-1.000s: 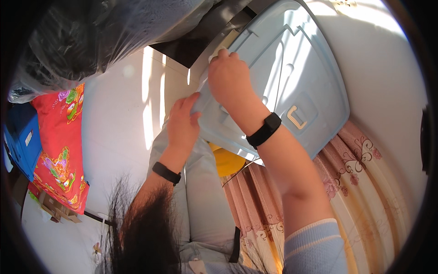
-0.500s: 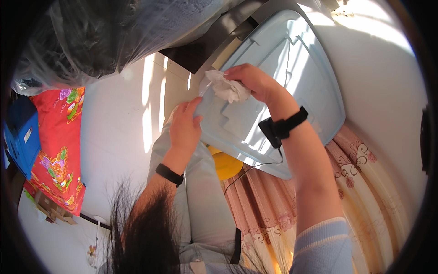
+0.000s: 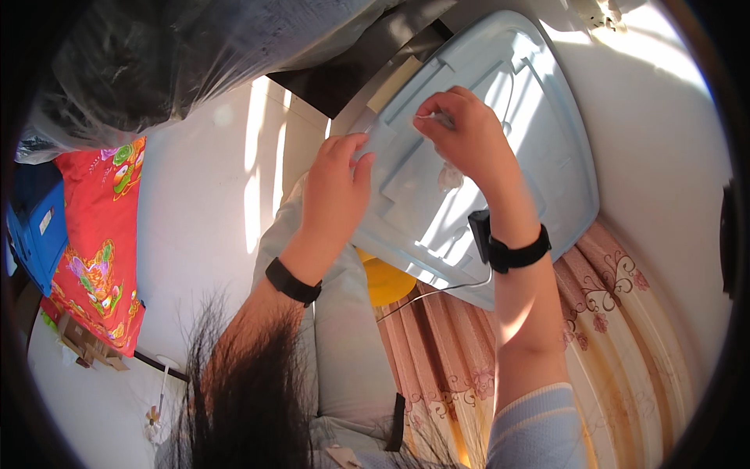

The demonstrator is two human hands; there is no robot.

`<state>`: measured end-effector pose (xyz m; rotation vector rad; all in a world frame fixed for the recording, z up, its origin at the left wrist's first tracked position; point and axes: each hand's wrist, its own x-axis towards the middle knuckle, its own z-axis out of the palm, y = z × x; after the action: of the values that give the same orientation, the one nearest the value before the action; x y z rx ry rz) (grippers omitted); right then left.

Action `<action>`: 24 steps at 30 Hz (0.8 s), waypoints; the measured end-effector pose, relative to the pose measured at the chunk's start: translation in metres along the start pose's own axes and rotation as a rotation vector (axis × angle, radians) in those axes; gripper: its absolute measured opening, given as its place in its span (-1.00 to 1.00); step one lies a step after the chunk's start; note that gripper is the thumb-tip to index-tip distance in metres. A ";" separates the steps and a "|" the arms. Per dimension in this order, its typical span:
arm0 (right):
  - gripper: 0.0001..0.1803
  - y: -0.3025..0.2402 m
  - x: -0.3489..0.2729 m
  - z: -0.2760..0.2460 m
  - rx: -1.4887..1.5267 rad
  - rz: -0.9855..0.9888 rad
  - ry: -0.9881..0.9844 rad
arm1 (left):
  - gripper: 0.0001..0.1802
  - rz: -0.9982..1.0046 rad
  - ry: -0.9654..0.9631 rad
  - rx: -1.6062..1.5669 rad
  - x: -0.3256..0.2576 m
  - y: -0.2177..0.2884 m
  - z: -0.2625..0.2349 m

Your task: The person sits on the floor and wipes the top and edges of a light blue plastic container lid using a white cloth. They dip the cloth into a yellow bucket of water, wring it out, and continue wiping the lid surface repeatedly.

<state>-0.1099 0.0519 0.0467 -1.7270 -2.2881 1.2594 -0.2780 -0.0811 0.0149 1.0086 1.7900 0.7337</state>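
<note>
A large light blue plastic storage-box lid (image 3: 500,184) stands tilted before me, bright strips of sunlight across it. My left hand (image 3: 332,191) is at its left edge, thumb and fingers curled about the rim; the lid partly hides the grip. Over the lid's upper middle, my right hand (image 3: 465,137) pinches a crumpled white tissue (image 3: 451,177). Most of the tissue is hidden behind the fingers and palm, with a bit showing at the fingertips and below the hand. Each wrist wears a black band.
Pink and cream patterned curtains (image 3: 445,352) hang at the lower right, by a yellow object (image 3: 385,281). Plastic-wrapped bulk (image 3: 180,70) fills the upper left. Below it are a red floral cloth (image 3: 98,258) and a blue box (image 3: 41,234). My grey-trousered legs (image 3: 348,336) are beneath my arms.
My right hand has moved right and slightly up over the lid with the tissue, which is now mostly covered. The left hand has shifted up and right along with the lid's edge.
</note>
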 end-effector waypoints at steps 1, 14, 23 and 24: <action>-0.86 -0.004 0.015 0.002 -0.077 -0.072 -0.057 | -0.73 0.002 0.007 0.023 0.004 0.000 0.003; -0.82 -0.005 0.087 0.039 -0.519 -0.302 -0.511 | -0.76 0.077 0.210 0.057 0.039 -0.025 0.035; -0.94 -0.017 0.083 0.052 -0.513 -0.181 -0.228 | -0.72 -0.282 0.086 -0.476 0.052 -0.040 0.047; -0.94 -0.018 0.084 0.054 -0.469 -0.174 -0.165 | -0.71 -0.316 0.074 -0.497 0.052 -0.042 0.048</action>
<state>-0.1809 0.0873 -0.0156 -1.5238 -2.9432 0.9160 -0.2602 -0.0536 -0.0602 0.3640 1.6574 0.9577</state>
